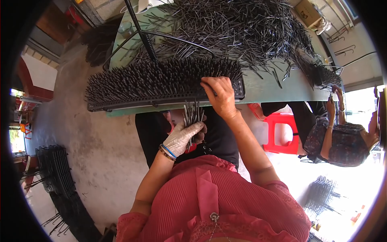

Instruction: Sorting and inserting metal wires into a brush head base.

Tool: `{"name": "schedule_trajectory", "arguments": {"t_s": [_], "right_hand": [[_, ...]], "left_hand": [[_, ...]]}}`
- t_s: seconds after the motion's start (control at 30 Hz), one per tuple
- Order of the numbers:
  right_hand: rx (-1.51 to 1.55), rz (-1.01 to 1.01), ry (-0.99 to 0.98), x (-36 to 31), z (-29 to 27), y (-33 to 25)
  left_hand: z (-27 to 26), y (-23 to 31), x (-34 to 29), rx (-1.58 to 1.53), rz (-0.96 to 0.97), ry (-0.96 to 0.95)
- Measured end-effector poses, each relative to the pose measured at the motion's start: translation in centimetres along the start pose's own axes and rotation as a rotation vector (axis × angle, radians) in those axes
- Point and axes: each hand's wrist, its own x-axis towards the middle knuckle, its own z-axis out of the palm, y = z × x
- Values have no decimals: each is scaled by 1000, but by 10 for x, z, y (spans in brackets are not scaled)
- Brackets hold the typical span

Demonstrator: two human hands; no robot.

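My left hand [183, 137], in a pale work glove, is closed around a bundle of thin grey rods [192, 117] held upright over my lap. My bare right hand [219, 94] is over the right part of a long black perforated rack [161, 98]. Its thumb and forefinger are pinched together among the rod tips; whatever they hold is too small or hidden to make out. Short dark rods [137, 80] stand packed close together along the rack, which lies at the table's near edge.
A big heap of loose dark rods [238, 32] covers much of the green table [262, 90]. A black metal frame [141, 32] rises behind the rack. To the right, a co-worker [338, 139] sits at another rack, near a red stool [278, 149]. Black racks [56, 169] stand at left.
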Motion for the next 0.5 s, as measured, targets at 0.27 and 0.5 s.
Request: {"name": "schedule_trajectory", "arguments": {"t_s": [0.27, 0.5], "right_hand": [[-85, -50, -78, -4, -4, -2], [512, 662, -367, 8, -40, -32]], "left_hand": [[-1, 6, 0, 57, 15, -43], [4, 18, -6, 160, 33, -138]]}}
